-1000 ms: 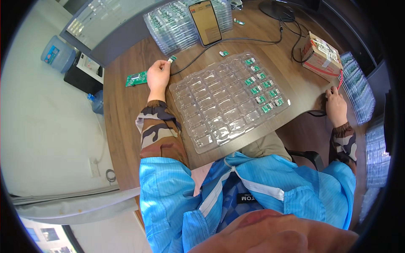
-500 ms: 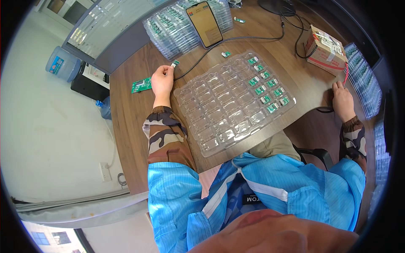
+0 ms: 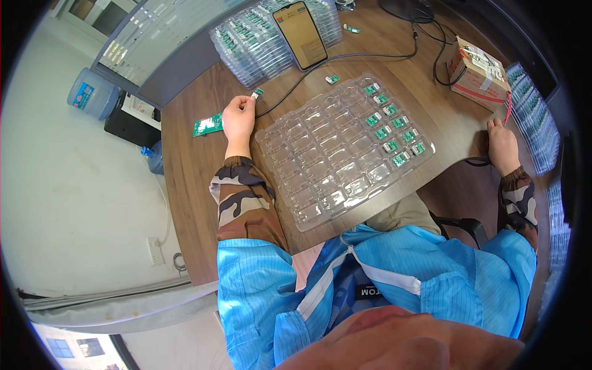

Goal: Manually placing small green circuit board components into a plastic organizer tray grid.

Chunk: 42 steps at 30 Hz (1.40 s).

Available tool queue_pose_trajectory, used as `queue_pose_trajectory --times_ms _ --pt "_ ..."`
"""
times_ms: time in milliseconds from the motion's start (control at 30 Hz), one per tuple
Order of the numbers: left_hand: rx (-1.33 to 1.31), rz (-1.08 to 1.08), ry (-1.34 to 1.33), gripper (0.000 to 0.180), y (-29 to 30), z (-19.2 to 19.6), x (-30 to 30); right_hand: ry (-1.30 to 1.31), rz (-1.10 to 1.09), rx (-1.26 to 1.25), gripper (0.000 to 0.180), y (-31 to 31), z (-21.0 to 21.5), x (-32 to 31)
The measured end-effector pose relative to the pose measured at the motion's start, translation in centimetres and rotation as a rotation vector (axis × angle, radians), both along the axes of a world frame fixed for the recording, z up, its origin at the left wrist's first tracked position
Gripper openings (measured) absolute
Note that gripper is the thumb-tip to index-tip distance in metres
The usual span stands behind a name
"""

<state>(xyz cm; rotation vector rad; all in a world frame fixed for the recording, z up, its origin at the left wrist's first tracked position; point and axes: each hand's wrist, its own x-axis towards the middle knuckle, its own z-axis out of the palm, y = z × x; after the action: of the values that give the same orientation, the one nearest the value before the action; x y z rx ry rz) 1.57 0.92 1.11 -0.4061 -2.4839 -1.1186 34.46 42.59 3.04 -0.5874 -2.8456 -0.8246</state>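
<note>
My left hand [image 3: 238,123] is closed, pinching a small green circuit board [image 3: 257,93] between thumb and fingertips above the desk. Beside its wrist lies a larger green circuit board [image 3: 208,125] with a display on it. To the right is a clear plastic tray [image 3: 320,166] with rows of pockets; several small green boards [image 3: 382,132] sit in its right-hand columns. My right hand [image 3: 504,145] rests at the desk's right edge, fingers curled, close to a red wire [image 3: 509,110] from a cardboard box [image 3: 478,73]. Whatever those fingers hold is hidden.
Stacked clear trays of boards [image 3: 250,46] stand at the back, with a phone [image 3: 301,36] propped against them. A black cable [image 3: 364,56] crosses the desk. Loose small boards [image 3: 333,79] lie beyond the tray. More stacked trays [image 3: 531,117] are at the far right.
Both hands keep nearly the same place and hold. The larger board's display, dark with faint marks before, now looks bright and whitish.
</note>
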Motion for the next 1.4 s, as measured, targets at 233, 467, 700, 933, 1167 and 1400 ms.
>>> queue_pose_trajectory --times_ms 233,467,700,933,1167,1400 --pt "-0.012 0.000 0.008 0.021 0.0 0.0 0.0 0.066 0.036 -0.163 0.015 0.1 0.4 -0.2" --pt "0.003 0.009 0.004 0.021 -0.1 0.1 0.1 0.089 0.068 -0.294 0.015 0.6 0.5 0.3" --pt "-0.005 -0.010 -0.014 0.020 -0.1 -0.2 -0.2 0.044 0.123 -0.325 0.016 0.6 0.5 1.0" --pt "0.013 -0.008 -0.030 0.019 -0.1 -0.3 -0.2 0.083 0.157 -0.368 0.016 0.2 0.7 1.2" --pt "0.036 -0.011 -0.042 0.018 -0.8 -0.6 -0.3 0.016 0.043 -0.237 0.023 -3.2 4.2 -0.6" --pt "0.035 -0.025 -0.054 0.018 0.3 -0.2 -0.3 0.270 0.628 -0.295 0.015 -9.9 8.8 -11.2"
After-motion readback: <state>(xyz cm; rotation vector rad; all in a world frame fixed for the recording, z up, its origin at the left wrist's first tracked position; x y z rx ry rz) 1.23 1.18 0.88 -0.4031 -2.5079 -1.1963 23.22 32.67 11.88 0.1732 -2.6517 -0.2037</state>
